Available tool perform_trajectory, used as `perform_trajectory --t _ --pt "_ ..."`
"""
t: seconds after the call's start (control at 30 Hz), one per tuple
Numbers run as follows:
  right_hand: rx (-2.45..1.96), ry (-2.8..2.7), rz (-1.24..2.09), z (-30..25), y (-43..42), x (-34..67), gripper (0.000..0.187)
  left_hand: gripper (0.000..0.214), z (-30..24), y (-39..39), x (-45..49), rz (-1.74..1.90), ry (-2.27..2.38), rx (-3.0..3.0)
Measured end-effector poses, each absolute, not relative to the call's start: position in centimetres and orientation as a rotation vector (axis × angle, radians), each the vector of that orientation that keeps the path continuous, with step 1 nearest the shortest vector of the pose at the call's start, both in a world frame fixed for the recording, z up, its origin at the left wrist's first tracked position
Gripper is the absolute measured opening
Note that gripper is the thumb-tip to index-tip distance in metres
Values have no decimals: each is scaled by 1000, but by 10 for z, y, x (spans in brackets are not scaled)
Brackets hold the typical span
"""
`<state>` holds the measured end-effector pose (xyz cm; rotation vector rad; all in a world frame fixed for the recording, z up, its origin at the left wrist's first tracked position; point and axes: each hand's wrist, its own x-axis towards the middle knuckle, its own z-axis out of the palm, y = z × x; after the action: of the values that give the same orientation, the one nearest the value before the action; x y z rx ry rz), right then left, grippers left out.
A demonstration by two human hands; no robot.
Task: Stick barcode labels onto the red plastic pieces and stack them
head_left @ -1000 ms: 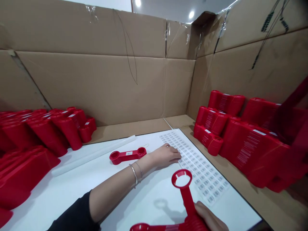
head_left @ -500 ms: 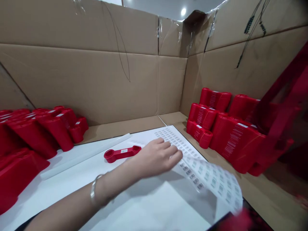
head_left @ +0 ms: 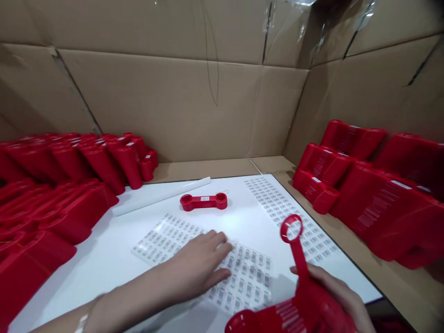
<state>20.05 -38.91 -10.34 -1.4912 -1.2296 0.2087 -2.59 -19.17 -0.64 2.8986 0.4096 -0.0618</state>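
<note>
My left hand (head_left: 204, 261) rests over a sheet of barcode labels (head_left: 248, 277), fingers apart, and hides part of it. At the lower right my right hand (head_left: 342, 291) is closed around a bundle of red plastic link pieces (head_left: 294, 314). One of them sticks up from the bundle with a round ring at its end. Behind the hands, a single red link piece (head_left: 194, 202) lies on the white table, with a ring at each end and a small white label in its middle. A second barcode sheet (head_left: 277, 199) lies flat along the right side of the table.
Stacks of red pieces (head_left: 93, 162) crowd the left side, and more labelled stacks (head_left: 367, 203) stand at the right by the cardboard wall (head_left: 166, 106). A white tube-like roll (head_left: 163, 196) lies across the back left of the white table (head_left: 118, 249).
The lifted, curling label sheet now lies flat in front of me. My left hand has moved down onto it. My right hand with the red pieces has come into view. The view has turned left.
</note>
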Motion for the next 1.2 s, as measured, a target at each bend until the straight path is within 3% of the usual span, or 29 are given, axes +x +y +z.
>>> perform_trajectory --t 0.13,0.33,0.47,0.63,0.83,1.2 --pt "-1441 -1201 489 -94 -363 190 39 41 -32 -187 14 160 278 2658" --pt "-1503 -1070 795 -58 -341 178 29 40 -36 -165 28 -38 472 2536" --pt "-1460 -1328 900 -32 -306 189 27 35 -28 -146 20 -83 568 2468" --pt "-1502 -1608 1062 -6 -250 201 18 43 -38 -136 16 52 513 2479" --pt "-1303 -1419 1188 -34 -225 204 18 17 -59 -125 22 356 543 2427" --pt "-1224 -1344 1261 -54 -228 195 27 6 -52 -133 27 582 713 2223"
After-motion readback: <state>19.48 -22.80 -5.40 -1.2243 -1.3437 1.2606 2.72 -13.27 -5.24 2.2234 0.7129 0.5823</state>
